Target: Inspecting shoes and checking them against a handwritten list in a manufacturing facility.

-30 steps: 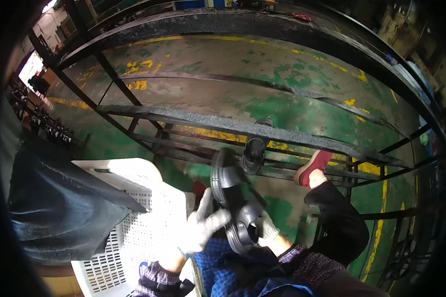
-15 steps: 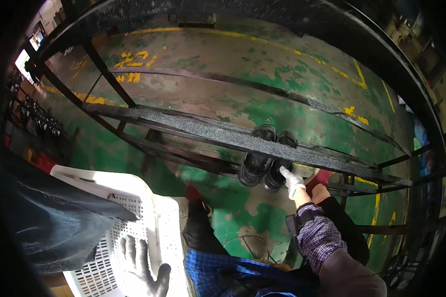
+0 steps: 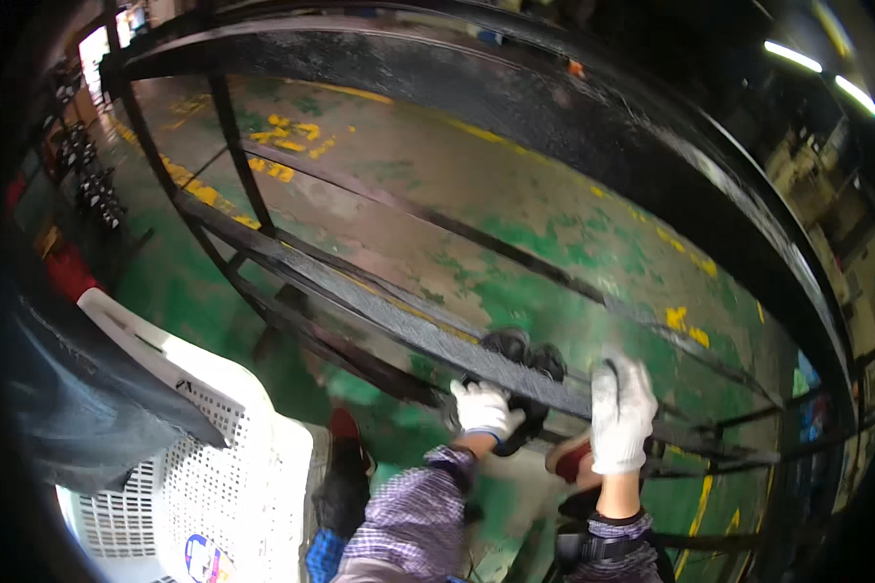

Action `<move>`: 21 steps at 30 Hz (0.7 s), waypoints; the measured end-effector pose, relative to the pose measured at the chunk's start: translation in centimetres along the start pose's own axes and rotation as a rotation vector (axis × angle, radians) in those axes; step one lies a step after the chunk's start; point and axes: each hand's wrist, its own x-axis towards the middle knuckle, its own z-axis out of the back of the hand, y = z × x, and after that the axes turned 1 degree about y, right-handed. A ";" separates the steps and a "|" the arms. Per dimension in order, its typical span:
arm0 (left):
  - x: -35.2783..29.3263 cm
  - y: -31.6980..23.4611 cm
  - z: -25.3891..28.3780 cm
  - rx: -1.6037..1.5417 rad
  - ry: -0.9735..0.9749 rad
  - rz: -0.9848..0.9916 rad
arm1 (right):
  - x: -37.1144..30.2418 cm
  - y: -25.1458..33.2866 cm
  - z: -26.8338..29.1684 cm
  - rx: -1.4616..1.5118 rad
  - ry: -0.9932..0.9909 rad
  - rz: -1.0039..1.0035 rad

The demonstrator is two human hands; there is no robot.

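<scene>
A pair of black shoes (image 3: 506, 344) straddles the grey felt-covered bar (image 3: 428, 340) of a dark metal rack, the toes beyond the bar and the rest on the near side. My left hand (image 3: 486, 410), in a white knit glove, lies over the near part of the left shoe with its fingers bent on it; the palm side is hidden. To the right of the pair my right hand (image 3: 622, 408), gloved too, is raised in front of the bar. Its fingers stretch upward, slightly blurred, and nothing shows in them.
A white perforated plastic basket (image 3: 253, 379) stands at my left, with a dark sheet (image 3: 97, 398) hanging over its side. The rack's wide black upper board (image 3: 515, 92) spans the far side. My red shoes (image 3: 345, 428) are on the worn green floor (image 3: 535, 233).
My left hand has left the basket and come onto the left shoe. My right hand has let go of the right shoe and moved up and right. The view has shifted.
</scene>
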 end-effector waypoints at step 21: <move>-1.6 1.1 -0.8 0.065 0.007 -0.044 | -1.4 -2.5 -2.8 -0.523 0.295 0.024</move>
